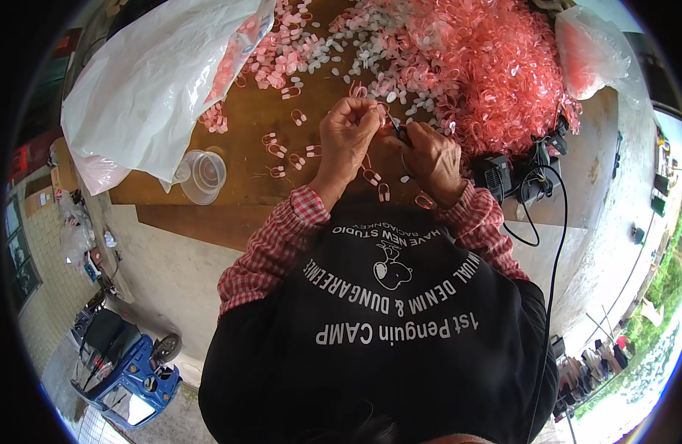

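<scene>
Over the brown tabletop my left hand (pixel 346 140) is closed in a pinch, with a small pink plastic loop (pixel 383 111) at its fingertips. Close beside it, my right hand (pixel 433 161) is closed around a slim dark hand tool (pixel 402 136), whose exact kind I cannot make out. The tool's thin tip points at the loop; whether they touch is unclear. Several finished-looking pink loops with pale pads lie around my wrists, among them one loop (pixel 371 176) between the forearms. White oval pads (pixel 367 52) are scattered beyond my hands.
A big heap of pink translucent loops (pixel 489 66) covers the far right. At left lie a white plastic bag (pixel 156 81) spilling pink pieces and a clear round tub (pixel 205 177). A black corded device (pixel 496 176) stands right of my right hand, its cable (pixel 554 259) trailing nearer.
</scene>
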Motion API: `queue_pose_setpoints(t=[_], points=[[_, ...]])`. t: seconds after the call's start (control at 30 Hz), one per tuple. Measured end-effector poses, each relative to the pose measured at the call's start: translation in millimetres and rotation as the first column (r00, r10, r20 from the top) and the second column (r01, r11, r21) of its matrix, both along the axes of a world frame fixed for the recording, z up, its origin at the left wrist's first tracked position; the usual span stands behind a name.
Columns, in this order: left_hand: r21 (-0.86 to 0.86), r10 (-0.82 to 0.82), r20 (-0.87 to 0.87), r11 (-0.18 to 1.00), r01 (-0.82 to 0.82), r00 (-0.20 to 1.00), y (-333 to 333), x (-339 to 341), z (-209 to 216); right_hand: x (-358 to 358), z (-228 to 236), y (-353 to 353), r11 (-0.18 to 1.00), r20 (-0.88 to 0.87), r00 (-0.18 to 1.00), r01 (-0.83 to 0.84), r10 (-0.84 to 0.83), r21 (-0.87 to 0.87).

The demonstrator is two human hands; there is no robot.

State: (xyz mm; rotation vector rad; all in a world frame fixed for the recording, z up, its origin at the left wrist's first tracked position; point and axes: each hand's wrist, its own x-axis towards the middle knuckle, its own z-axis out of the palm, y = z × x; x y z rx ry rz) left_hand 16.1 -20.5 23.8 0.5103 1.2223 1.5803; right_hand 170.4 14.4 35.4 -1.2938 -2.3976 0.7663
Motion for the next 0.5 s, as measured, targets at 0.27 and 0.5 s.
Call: queue_pose_setpoints(t=[0.27, 0.5], points=[[0.002, -0.108, -0.293, 0.994, 0.114, 0.950, -4.7, -1.9, 10.8, -0.6, 19.3, 13.2, 0.738, -0.457, 0.820, -0.064, -0.345, -0.672], [-0.082, -0.205, -0.306, 0.979, 0.188, 0.930, -4.8, 0.3, 12.7, -2.0, 5.0, 19.6, 0.756, -0.475, 0.820, -0.082, -0.319, -0.649]])
